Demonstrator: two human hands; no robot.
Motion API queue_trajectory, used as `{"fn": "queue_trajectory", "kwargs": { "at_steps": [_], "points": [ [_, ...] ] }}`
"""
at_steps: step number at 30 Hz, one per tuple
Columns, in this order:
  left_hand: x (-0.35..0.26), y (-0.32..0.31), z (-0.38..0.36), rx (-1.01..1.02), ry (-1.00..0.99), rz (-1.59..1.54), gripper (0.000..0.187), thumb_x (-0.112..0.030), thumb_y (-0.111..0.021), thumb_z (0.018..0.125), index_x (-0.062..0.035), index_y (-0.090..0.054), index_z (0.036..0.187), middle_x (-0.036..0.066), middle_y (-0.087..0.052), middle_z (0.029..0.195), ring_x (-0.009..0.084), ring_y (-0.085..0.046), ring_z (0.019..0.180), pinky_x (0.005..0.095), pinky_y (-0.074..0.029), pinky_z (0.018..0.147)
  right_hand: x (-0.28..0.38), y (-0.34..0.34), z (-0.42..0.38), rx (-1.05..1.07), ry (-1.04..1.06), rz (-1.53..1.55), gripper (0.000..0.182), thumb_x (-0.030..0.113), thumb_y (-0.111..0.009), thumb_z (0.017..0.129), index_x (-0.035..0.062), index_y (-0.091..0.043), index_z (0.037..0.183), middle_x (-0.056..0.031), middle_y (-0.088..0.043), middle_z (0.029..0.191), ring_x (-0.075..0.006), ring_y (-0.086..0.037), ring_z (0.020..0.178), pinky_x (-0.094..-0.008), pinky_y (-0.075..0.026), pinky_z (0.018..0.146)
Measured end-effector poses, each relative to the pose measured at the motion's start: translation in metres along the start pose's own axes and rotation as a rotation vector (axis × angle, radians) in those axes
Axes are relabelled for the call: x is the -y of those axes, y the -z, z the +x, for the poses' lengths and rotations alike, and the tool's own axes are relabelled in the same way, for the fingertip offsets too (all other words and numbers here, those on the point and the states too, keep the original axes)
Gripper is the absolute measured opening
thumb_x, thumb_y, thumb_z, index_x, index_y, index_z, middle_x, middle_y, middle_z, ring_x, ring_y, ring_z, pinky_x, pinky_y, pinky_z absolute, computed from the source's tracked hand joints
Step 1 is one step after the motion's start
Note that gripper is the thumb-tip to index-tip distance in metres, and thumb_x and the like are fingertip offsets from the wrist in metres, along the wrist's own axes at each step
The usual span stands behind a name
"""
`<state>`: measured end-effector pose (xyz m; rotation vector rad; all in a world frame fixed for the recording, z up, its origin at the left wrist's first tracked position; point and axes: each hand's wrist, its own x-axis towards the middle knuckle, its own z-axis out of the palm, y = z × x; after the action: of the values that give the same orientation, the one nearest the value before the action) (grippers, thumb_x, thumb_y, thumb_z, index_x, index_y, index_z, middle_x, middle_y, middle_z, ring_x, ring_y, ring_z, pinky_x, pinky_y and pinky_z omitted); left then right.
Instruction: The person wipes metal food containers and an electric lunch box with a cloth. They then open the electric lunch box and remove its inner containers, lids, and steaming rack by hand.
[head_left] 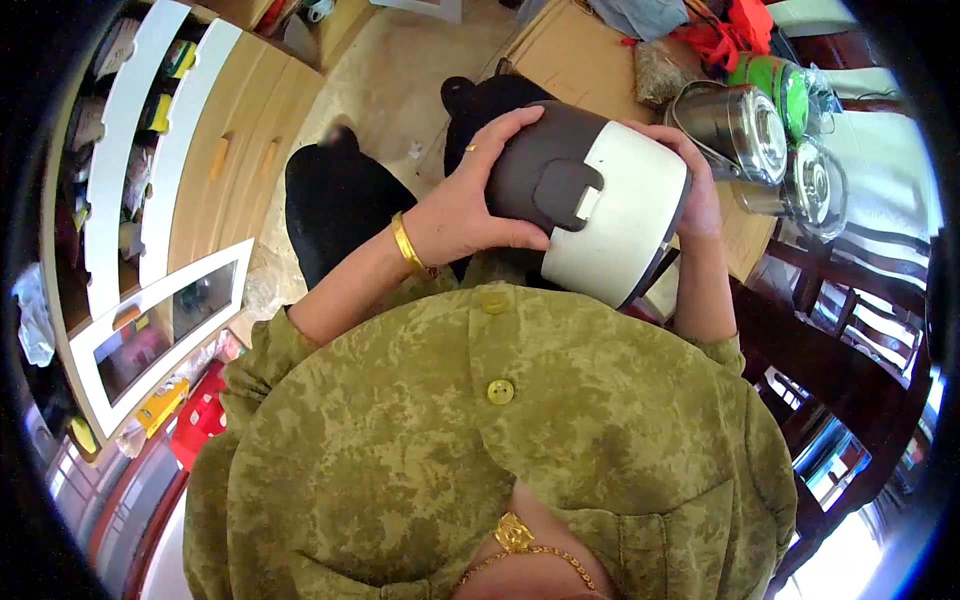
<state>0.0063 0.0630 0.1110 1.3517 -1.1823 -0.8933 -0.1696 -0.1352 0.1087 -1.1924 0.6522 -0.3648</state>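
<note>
Grey-and-white cooker held tilted, left hand and right hand both clasping it; setting down needs steady support.

Two hands, the left hand and the right hand, one rice cooker, two glass-lidded steel pots, one green container, one gold bangle.

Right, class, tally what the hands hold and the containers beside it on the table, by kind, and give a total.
Grey-and-white cooker, held between left hand and right hand: 1
Steel pots with glass lids: 2
Green container: 1
Total: 4
</note>
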Motion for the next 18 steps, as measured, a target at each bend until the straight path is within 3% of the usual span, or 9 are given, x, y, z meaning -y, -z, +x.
{"fn": "queue_trajectory", "kwargs": {
  "at_steps": [6, 8, 10, 11, 12, 14, 18],
  "points": [
    [0.009, 0.003, 0.023, 0.083, -0.123, 0.078, 0.08, -0.031, -0.079, 0.059, -0.0125, -0.041, 0.127, 0.015, -0.027, 0.138, 0.0303, -0.027, 0.128, 0.0372, -0.025, 0.104, 0.025, 0.003, -0.002, 0.136, 0.092, -0.245, 0.031, 0.016, -0.041, 0.085, -0.0035, -0.057, 0.102, -0.0167, -0.056, 0.112, -0.0231, -0.053, 0.103, -0.0316, -0.04, 0.091],
    [0.014, 0.002, 0.027, 0.119, -0.111, 0.035, 0.084, -0.037, -0.078, 0.058, -0.0133, -0.04, 0.129, 0.013, -0.025, 0.14, 0.029, -0.023, 0.131, 0.0392, -0.019, 0.106, 0.039, -0.004, -0.005, 0.154, 0.107, -0.317, 0.029, 0.015, -0.043, 0.084, -0.0026, -0.057, 0.102, -0.0157, -0.056, 0.113, -0.0228, -0.052, 0.104, -0.0312, -0.039, 0.091],
    [0.013, 0.003, 0.027, 0.11, -0.134, 0.054, 0.081, -0.033, -0.079, 0.059, -0.0115, -0.04, 0.127, 0.014, -0.027, 0.138, 0.0284, -0.025, 0.129, 0.0379, -0.021, 0.106, 0.061, -0.028, -0.01, 0.291, 0.303, -0.761, 0.026, 0.013, -0.049, 0.081, 0.0006, -0.058, 0.103, -0.014, -0.054, 0.113, -0.0226, -0.05, 0.107, -0.03, -0.037, 0.092],
    [0.013, 0.004, 0.027, 0.102, -0.155, 0.077, 0.078, -0.03, -0.079, 0.06, -0.0097, -0.041, 0.126, 0.014, -0.03, 0.136, 0.0278, -0.028, 0.128, 0.0366, -0.024, 0.105, 0.07, -0.04, -0.011, 0.396, 0.36, -0.833, 0.028, 0.015, -0.057, 0.079, 0.0031, -0.059, 0.104, -0.012, -0.054, 0.112, -0.0253, -0.051, 0.105, -0.0317, -0.039, 0.09],
    [0.015, 0.005, 0.027, 0.104, -0.155, 0.076, 0.078, -0.03, -0.079, 0.06, -0.0097, -0.041, 0.126, 0.014, -0.03, 0.136, 0.0278, -0.028, 0.128, 0.0366, -0.024, 0.105, 0.073, -0.053, -0.01, 0.395, 0.359, -0.832, 0.028, 0.015, -0.057, 0.079, 0.0031, -0.059, 0.104, -0.012, -0.054, 0.112, -0.0253, -0.051, 0.105, -0.0317, -0.039, 0.09],
    [0.02, 0.008, 0.028, 0.099, -0.17, 0.033, 0.079, -0.03, -0.078, 0.061, -0.0076, -0.04, 0.126, 0.013, -0.031, 0.135, 0.0273, -0.027, 0.128, 0.036, -0.022, 0.106, 0.074, -0.075, -0.008, 0.541, 0.65, -1.282, 0.031, 0.023, -0.06, 0.078, 0.0045, -0.059, 0.103, -0.0107, -0.055, 0.106, -0.0292, -0.051, 0.099, -0.0351, -0.042, 0.085],
    [0.029, 0.012, 0.022, 0.072, -0.131, -0.025, 0.08, -0.029, -0.078, 0.062, -0.0066, -0.038, 0.127, 0.012, -0.031, 0.135, 0.0269, -0.027, 0.128, 0.0354, -0.021, 0.106, 0.071, -0.099, -0.006, 0.545, 0.667, -1.398, 0.032, 0.026, -0.063, 0.074, 0.006, -0.06, 0.098, -0.0093, -0.055, 0.103, -0.0306, -0.051, 0.095, -0.0381, -0.042, 0.081]
  ]
}}
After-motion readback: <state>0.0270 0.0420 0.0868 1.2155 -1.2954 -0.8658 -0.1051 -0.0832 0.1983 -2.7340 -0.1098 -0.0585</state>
